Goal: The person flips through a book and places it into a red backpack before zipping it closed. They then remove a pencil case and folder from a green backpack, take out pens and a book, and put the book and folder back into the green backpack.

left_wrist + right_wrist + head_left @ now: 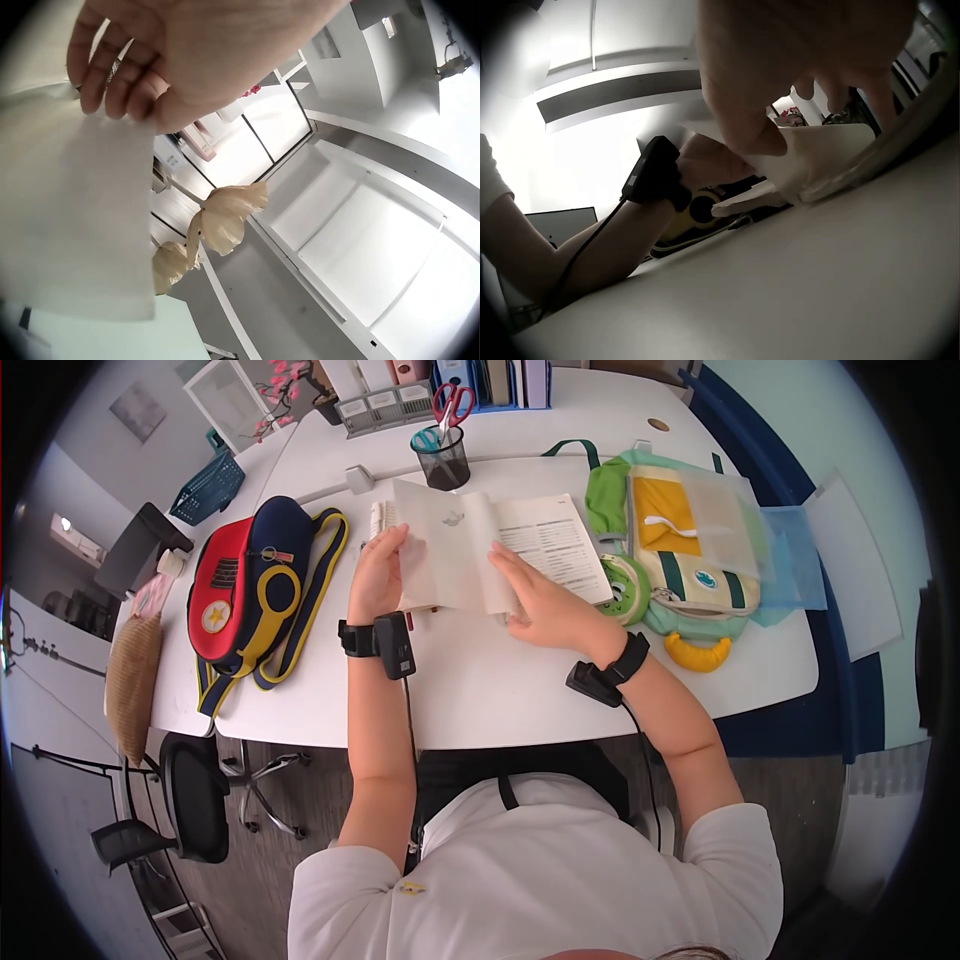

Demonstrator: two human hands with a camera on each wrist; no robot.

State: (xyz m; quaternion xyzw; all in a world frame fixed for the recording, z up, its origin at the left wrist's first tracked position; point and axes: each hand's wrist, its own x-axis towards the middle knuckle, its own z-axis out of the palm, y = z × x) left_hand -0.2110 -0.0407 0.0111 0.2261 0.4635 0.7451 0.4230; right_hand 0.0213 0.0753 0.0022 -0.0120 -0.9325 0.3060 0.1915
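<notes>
An open book (555, 545) with printed text on its right side lies on the white table. A pale, slightly see-through page (440, 565) with a small grey picture stands raised over its left side. My left hand (378, 572) pinches this page by its outer left edge; the left wrist view shows curled fingertips at the border of the sheet (82, 217). My right hand (545, 605) lies at the inner side of the page, its fingers stretched along the book's middle. In the right wrist view, my right hand (802, 56) reaches over the book with fingers extended.
A red and navy backpack (225, 595) lies at the left. On the right is a cream and green backpack (690, 575) with a translucent blue sheet (797, 560). Behind the book stands a mesh cup (442, 463) with scissors (453, 408); binders (500, 385) line the back.
</notes>
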